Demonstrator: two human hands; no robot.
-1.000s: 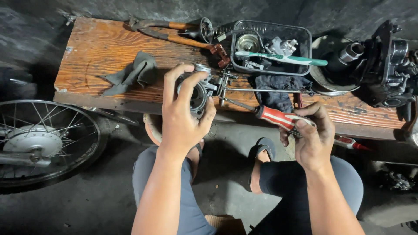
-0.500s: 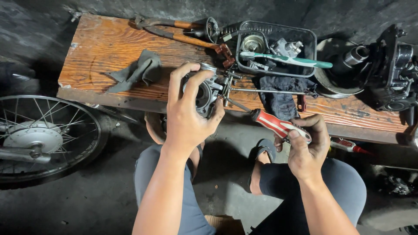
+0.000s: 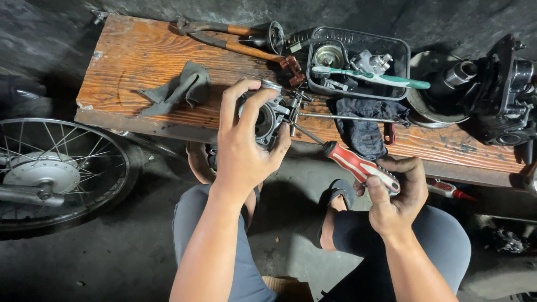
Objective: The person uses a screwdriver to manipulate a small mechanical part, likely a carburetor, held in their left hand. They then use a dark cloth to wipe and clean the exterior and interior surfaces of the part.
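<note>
1. Dim workshop floor, worn wooden table (image 3: 145, 61) cluttered with tools.
2. Left hand (image 3: 246, 145) clamps a metal carburetor (image 3: 268, 114) at the table edge; right hand (image 3: 394, 193) grips a red-handled screwdriver (image 3: 358, 166).
3. The tip could slip off the screw, stabbing the fingers.

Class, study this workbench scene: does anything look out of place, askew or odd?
A green toothbrush lies across the black tray of metal parts, an odd item among tools. Otherwise, the left hand holds a metal carburettor-like part; the right hand holds a red screwdriver.
</note>
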